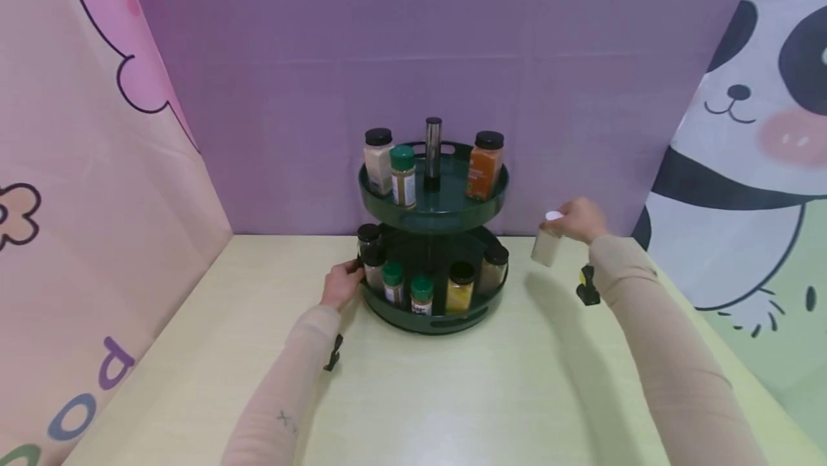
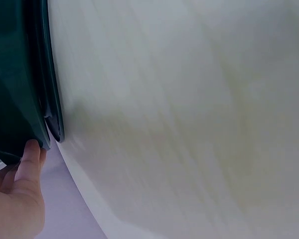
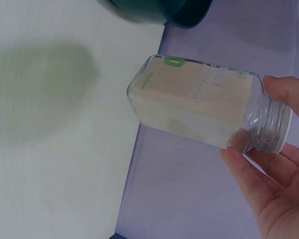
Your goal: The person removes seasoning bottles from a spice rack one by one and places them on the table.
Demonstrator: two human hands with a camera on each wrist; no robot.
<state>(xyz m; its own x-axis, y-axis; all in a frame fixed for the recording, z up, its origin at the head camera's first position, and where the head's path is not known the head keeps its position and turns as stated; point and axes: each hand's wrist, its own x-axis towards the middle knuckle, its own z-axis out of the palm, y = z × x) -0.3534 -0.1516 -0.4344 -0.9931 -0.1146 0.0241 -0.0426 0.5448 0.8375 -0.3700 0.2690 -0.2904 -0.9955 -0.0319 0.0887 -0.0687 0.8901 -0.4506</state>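
Note:
A dark green two-tier turntable (image 1: pixel 433 218) with a metal post stands on the table. My left hand (image 1: pixel 342 285) grips its lower tier by the left rim, beside dark-lidded jars (image 1: pixel 369 240). In the left wrist view, fingers (image 2: pixel 28 167) rest against the green wall, and a bit of white label shows behind them. Right of the turntable, my right hand (image 1: pixel 581 220) holds a clear spice jar (image 3: pixel 194 102) by its neck, just under the white lid (image 3: pixel 285 127). Pale powder fills most of the jar, which tilts above the table, its base pointing down toward the left.
On the upper tier stand a black-lidded pale jar (image 1: pixel 378 164), a green-lidded jar (image 1: pixel 403 182) and an orange-labelled jar (image 1: pixel 484 168). The lower tier carries several more, including a yellow one (image 1: pixel 459 294). A purple backdrop (image 1: pixel 278 128) rises behind the pale table (image 1: pixel 439 394).

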